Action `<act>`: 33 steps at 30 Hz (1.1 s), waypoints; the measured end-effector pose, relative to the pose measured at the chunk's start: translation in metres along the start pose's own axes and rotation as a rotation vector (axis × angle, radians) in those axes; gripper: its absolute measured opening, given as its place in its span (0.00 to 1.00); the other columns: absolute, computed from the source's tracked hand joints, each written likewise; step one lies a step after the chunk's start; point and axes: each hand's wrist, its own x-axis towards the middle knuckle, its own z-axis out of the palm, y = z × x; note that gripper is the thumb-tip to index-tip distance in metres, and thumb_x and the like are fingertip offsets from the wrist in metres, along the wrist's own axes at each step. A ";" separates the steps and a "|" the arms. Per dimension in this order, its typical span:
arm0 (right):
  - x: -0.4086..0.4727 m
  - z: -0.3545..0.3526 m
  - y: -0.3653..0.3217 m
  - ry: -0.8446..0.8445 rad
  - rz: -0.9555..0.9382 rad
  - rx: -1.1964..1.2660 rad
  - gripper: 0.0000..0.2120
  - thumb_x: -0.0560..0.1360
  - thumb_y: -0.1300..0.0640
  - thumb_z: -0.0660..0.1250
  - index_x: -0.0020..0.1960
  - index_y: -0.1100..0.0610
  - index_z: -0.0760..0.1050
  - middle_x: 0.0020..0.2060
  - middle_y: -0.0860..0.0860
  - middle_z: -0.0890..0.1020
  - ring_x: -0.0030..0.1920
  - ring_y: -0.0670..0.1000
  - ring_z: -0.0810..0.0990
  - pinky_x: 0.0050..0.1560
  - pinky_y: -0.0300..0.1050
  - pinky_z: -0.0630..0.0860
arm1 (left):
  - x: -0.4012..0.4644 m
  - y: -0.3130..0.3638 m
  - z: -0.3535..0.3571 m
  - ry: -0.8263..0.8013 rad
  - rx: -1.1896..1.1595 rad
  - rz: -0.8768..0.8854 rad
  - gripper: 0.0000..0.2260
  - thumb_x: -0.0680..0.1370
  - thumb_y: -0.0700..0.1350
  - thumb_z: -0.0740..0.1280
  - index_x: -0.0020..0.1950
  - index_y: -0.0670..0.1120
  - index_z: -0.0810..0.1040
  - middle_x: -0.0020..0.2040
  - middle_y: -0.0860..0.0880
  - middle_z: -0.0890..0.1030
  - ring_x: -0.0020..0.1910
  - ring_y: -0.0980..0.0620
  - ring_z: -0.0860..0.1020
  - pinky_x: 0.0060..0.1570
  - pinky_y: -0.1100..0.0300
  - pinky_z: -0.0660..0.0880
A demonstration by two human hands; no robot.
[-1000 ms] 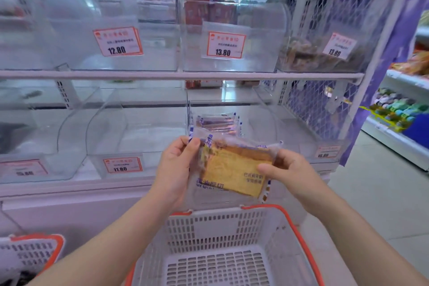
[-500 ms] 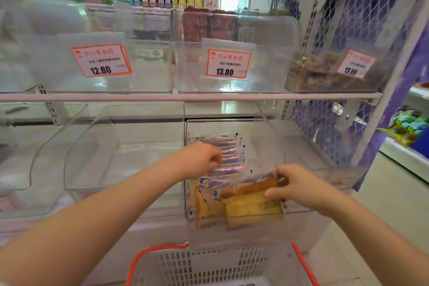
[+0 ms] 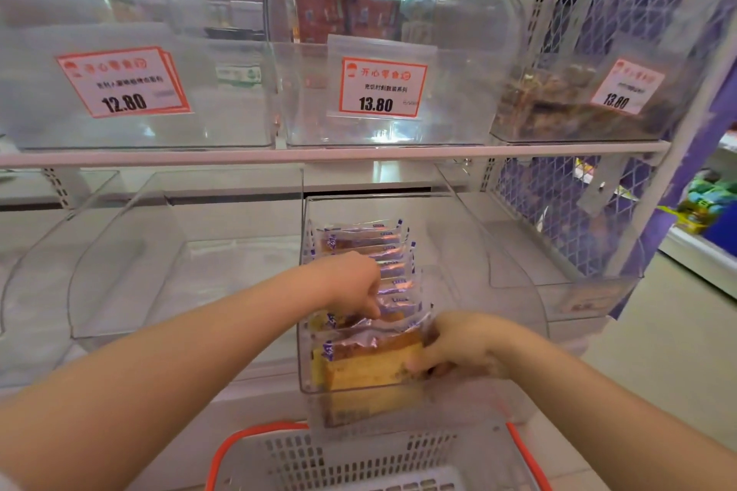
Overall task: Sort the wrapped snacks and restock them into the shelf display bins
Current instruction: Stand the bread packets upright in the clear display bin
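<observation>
In the lower middle clear bin [image 3: 470, 235], a row of wrapped cakes [image 3: 393, 269] standing on edge, running from far to near. At the near end, right hand [image 3: 464, 349] clamped on the nearest wrapped cake [image 3: 371, 369], fingers curled round its right edge, packet upright inside the bin's front wall. Just beyond, left hand [image 3: 353, 283] reaching down among the packets, fingertips pressed together on a wrapper top. Below, nearest of all, a white basket [image 3: 359, 462] with orange rim. On the upper shelf, price tags 12.80 [image 3: 123, 82] at left and 13.80 [image 3: 381, 88] in the middle.
</observation>
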 end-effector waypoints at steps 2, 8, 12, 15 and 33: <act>0.003 -0.001 0.002 -0.007 -0.005 -0.046 0.06 0.72 0.59 0.72 0.38 0.57 0.76 0.32 0.50 0.79 0.27 0.43 0.76 0.31 0.37 0.75 | -0.005 0.000 -0.002 0.035 0.033 0.021 0.14 0.77 0.53 0.63 0.50 0.43 0.78 0.46 0.47 0.81 0.43 0.49 0.77 0.43 0.56 0.74; -0.001 -0.025 0.000 0.096 -0.090 0.011 0.26 0.70 0.51 0.72 0.64 0.54 0.66 0.51 0.50 0.77 0.42 0.47 0.78 0.39 0.38 0.74 | -0.035 0.011 0.011 0.034 0.072 0.049 0.32 0.68 0.71 0.62 0.60 0.48 0.69 0.55 0.50 0.76 0.51 0.48 0.76 0.46 0.54 0.74; 0.008 -0.024 -0.008 0.254 -0.241 0.049 0.16 0.75 0.47 0.65 0.59 0.53 0.72 0.50 0.48 0.78 0.46 0.46 0.77 0.41 0.38 0.74 | -0.035 0.008 0.007 0.030 0.252 -0.083 0.33 0.66 0.72 0.62 0.56 0.47 0.69 0.52 0.49 0.77 0.47 0.48 0.77 0.39 0.55 0.74; 0.017 -0.020 -0.013 0.363 -0.247 0.023 0.04 0.77 0.60 0.64 0.50 0.58 0.77 0.39 0.50 0.78 0.36 0.46 0.75 0.33 0.36 0.73 | -0.032 0.007 0.002 -0.051 0.396 -0.137 0.36 0.65 0.75 0.59 0.51 0.44 0.76 0.42 0.50 0.77 0.37 0.50 0.74 0.31 0.58 0.68; 0.049 -0.041 -0.013 0.479 -0.171 0.005 0.00 0.76 0.60 0.65 0.46 0.56 0.75 0.39 0.50 0.79 0.36 0.47 0.76 0.34 0.38 0.71 | -0.014 -0.015 -0.007 0.032 0.515 -0.091 0.08 0.79 0.39 0.59 0.52 0.43 0.77 0.40 0.49 0.73 0.40 0.49 0.75 0.38 0.58 0.74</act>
